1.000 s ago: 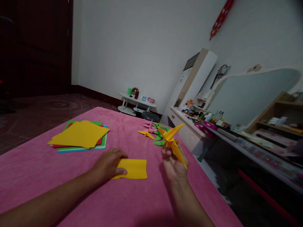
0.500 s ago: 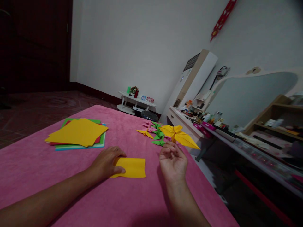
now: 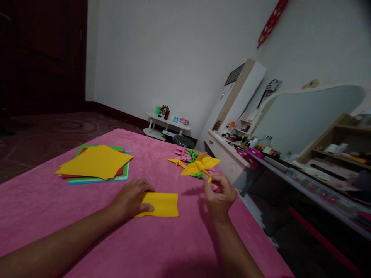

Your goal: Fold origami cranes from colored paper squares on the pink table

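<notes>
Paper sheet on the table beneath the left fingers, paper stack beyond and to their left, paper crane at the right fingertips, other cranes behind it on the table, stand well beyond all fingers, dressing table to their right

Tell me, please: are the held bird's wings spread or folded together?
Spread: the yellow paper bird in the right hand has one wing reaching to each side.

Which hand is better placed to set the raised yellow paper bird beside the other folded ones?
Probably the right hand: it pinches the yellow bird close to the green and pink birds. The left hand is farther off, resting on a yellow sheet.
</notes>
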Demonstrator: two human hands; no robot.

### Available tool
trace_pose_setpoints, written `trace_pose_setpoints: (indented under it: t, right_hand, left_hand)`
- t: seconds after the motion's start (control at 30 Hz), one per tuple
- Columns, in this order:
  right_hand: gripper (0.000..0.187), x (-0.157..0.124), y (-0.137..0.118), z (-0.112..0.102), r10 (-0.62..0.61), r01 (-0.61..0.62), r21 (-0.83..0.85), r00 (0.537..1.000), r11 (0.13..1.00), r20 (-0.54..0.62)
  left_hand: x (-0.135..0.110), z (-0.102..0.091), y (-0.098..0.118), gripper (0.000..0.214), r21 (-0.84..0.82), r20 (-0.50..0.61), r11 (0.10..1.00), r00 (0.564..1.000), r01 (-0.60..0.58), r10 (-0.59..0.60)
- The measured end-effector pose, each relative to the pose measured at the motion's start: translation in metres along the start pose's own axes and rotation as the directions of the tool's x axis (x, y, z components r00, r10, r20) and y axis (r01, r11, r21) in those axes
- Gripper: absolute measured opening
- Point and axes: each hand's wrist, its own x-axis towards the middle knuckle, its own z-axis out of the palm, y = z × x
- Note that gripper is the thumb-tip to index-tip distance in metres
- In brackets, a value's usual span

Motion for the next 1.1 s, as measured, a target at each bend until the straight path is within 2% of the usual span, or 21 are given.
trace_pose_setpoints:
  t: [0.07, 0.1, 0.2, 0.27, 0.4, 0.5, 0.63, 0.83, 1.1]
  right_hand:
    - [0.012, -0.003, 0.010, -0.003, -0.220, 0.228, -0.162, 0.973, 0.960, 0.067]
    - [0.013, -0.004, 0.015, -0.004, -0.276, 0.291, -0.200, 0.956, 0.936, 0.097]
    - [0.012, -0.008, 0.027, -0.005, -0.298, 0.323, -0.259, 0.945, 0.910, 0.131]
    - [0.011, -0.011, 0.035, -0.003, -0.225, 0.254, -0.306, 0.966, 0.918, 0.129]
    - [0.013, -0.022, 0.056, 0.000, 0.009, 0.033, -0.416, 0.995, 0.909, 0.099]
    - [0.013, -0.032, 0.076, -0.001, 0.149, -0.067, -0.468, 0.979, 0.881, 0.141]
    - [0.016, -0.039, 0.101, -0.003, 0.300, -0.172, -0.498, 0.935, 0.850, 0.190]
    - [0.016, -0.040, 0.125, -0.005, 0.389, -0.283, -0.427, 0.902, 0.859, 0.185]
    - [0.011, -0.038, 0.130, -0.005, 0.447, -0.368, -0.322, 0.867, 0.872, 0.220]
  left_hand:
    - [0.000, 0.001, 0.000, 0.040, 0.008, -0.001, 1.000, 1.000, -0.005, 0.005]
    - [0.000, 0.001, -0.001, 0.040, 0.012, -0.001, 1.000, 1.000, -0.007, 0.007]
    - [0.001, 0.002, -0.001, 0.039, 0.021, -0.002, 1.000, 1.000, -0.013, 0.013]
    - [0.001, 0.002, -0.002, 0.039, 0.025, 0.000, 0.999, 1.000, -0.023, 0.023]
    - [0.002, 0.001, -0.001, 0.038, 0.032, 0.008, 0.998, 0.999, -0.045, 0.045]
    - [0.001, 0.001, -0.001, 0.037, 0.037, 0.007, 0.999, 0.999, -0.039, 0.038]
    - [0.001, 0.001, -0.001, 0.037, 0.038, 0.007, 0.999, 0.999, -0.032, 0.031]
    - [0.002, 0.002, -0.003, 0.037, 0.032, 0.003, 0.998, 0.999, -0.047, 0.047]
    - [0.002, 0.003, -0.005, 0.038, 0.025, -0.002, 0.999, 0.999, -0.048, 0.048]
